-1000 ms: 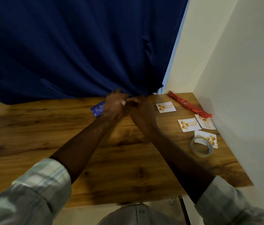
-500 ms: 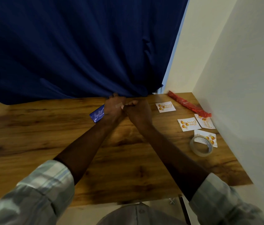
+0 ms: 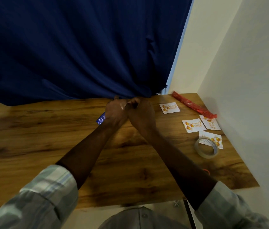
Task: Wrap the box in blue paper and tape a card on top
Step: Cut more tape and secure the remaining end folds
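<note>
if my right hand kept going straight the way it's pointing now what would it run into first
Most likely the left hand: the right hand angles up and leftward, and the two hands already seem to touch at the fingers. Past them hangs the dark blue curtain at the table's far edge; depth is unclear.

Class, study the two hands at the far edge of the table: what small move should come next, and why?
Probably press the tape piece down onto the blue-wrapped box. Both hands, left hand and right hand, meet over it with something shiny between the fingertips, likely tape; the cards and tape roll lie untouched.
</note>
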`<state>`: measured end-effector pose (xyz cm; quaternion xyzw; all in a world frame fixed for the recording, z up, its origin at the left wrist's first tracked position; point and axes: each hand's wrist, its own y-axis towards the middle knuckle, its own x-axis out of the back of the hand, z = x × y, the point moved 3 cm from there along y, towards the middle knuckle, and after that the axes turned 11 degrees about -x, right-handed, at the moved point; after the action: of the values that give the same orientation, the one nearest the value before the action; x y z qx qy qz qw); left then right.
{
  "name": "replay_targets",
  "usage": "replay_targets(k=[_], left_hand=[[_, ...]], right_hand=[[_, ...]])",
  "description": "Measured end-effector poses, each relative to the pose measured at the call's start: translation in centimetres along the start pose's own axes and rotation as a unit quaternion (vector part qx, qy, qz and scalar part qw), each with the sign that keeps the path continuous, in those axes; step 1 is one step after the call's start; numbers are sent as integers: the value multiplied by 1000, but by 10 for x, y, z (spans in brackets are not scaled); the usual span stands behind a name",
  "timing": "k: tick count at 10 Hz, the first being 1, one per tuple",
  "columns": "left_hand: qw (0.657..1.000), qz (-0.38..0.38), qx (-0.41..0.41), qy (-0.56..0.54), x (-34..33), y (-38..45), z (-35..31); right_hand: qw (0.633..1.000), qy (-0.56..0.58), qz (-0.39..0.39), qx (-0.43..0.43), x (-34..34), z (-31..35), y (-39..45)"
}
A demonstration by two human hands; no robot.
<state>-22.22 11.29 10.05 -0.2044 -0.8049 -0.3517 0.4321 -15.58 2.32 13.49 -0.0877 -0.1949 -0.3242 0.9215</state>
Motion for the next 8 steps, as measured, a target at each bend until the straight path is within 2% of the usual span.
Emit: replay_targets(k=[1,2,3,4,5,6,8], left_hand=[[999,-30,25,21,-11,2,18],[995,-80,13,-50,-18,-9,26],[986,-123,7,-114,-30,-27,30],[977,-132,-3,-169,-49,-50,28],[976,-119,-19,-181,-61,-60,28],[974,-102,-39,-197,-67,-67,31],[975,-83,-52,-199,-68,-73,40]], right_hand=[[993,117,6,-29,17,0,5],[924,346,43,-157,33,-17,19],[885,408,55,-217,28,-33,22],[862,417,68,-280,10,-51,21],[863,391,76,-310,-1,-57,18],[899,297,56,-318,-8,-65,17],[938,160,61,-302,-4,-54,23]])
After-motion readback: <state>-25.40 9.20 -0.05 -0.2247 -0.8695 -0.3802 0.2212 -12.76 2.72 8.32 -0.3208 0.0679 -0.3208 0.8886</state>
